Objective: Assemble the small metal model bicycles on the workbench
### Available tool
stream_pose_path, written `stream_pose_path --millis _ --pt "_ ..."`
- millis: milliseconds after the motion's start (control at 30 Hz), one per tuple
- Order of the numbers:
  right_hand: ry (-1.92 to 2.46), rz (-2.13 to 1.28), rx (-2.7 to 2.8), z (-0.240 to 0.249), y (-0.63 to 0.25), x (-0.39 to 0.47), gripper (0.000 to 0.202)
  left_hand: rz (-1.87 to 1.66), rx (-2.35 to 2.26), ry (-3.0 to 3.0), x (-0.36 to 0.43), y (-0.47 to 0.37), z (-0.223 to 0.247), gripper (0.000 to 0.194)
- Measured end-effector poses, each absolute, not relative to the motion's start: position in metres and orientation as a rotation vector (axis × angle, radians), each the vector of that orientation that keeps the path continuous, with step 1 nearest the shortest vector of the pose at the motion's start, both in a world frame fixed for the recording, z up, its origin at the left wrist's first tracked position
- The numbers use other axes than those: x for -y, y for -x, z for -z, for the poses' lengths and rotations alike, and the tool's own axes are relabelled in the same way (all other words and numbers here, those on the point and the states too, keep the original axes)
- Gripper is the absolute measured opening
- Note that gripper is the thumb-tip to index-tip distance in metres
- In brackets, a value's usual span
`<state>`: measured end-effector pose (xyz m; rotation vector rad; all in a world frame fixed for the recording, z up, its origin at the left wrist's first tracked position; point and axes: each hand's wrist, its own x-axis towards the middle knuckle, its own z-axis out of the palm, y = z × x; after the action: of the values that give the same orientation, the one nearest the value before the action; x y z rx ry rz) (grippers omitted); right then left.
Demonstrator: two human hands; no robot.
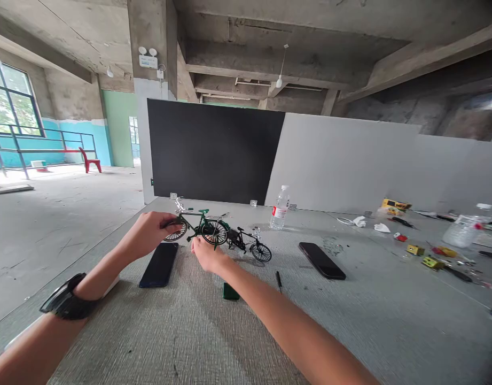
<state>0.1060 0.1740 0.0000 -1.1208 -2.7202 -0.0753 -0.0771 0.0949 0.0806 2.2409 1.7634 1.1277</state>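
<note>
A green model bicycle [200,220] is held up between my hands, slightly above the table. My left hand [151,231] grips it by the front wheel at the left, fingers closed round the rim. Below the frame, near the pedals and rear wheel, my right hand [207,255] has its fingers pinched together at the bicycle; the exact part they touch is hidden. Just to the right, a black model bicycle [249,245] stands on the table. A dark phone [159,266] lies under my left hand, and a small green box [230,291] sits beside my right forearm.
On the grey table [169,337] are a second phone [321,260], a small black screwdriver [278,279] and a water bottle [280,208]. Small parts, crumpled tissue [359,221] and another bottle [466,227] lie at the right. A black and white partition [213,152] stands behind.
</note>
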Motion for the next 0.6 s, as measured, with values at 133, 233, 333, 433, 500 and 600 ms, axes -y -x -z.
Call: stream_pose_path --millis 133,233,333,433,500,600 --pt "0.932 0.086 2.779 0.015 -0.141 -0.121 0.029 -1.145 -1.766 -2.250 -0.086 0.076 -0.070 0.030" --pt "0.905 0.070 2.774 0.022 -0.170 -0.101 0.028 -1.122 -1.742 -2.259 -0.079 0.069 -0.059 0.030" --pt "0.913 0.032 2.752 0.024 -0.199 -0.099 0.034 -1.087 -1.728 -2.250 -0.074 0.060 -0.044 0.031" --pt "0.935 0.025 2.738 0.023 -0.225 -0.105 0.037 -1.046 -1.714 -2.222 -0.072 0.051 -0.029 0.033" --pt "0.974 0.034 2.716 0.023 -0.240 -0.109 0.038 -1.013 -1.717 -2.204 -0.071 0.047 -0.020 0.034" --pt "1.036 0.054 2.672 0.023 -0.259 -0.115 0.042 -0.986 -1.722 -2.189 -0.069 0.040 -0.011 0.032"
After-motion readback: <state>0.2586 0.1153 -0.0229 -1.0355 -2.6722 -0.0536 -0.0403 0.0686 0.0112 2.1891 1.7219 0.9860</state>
